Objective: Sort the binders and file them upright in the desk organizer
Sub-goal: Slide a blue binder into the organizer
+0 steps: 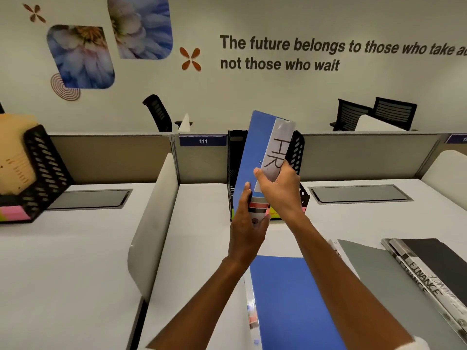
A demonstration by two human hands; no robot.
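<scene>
Nearest, at the desk's (202,248) front edge, a second blue binder (285,299) lies flat between the two forearms. Just to its right lie a grey binder (379,279) and, toward the right edge, a black binder (437,253) whose spine reads FINANCE. Farther in, both hands hold a blue binder (262,152) marked HR on its spine, upright and tilted slightly right. The left hand (246,223) is closed around its lower edge, and the right hand (279,188) is wrapped around the spine just above. Directly behind the binder, against the desk's back edge at the partition, stands the black perforated desk organizer (298,157); whether the binder's bottom is inside it cannot be told.
</scene>
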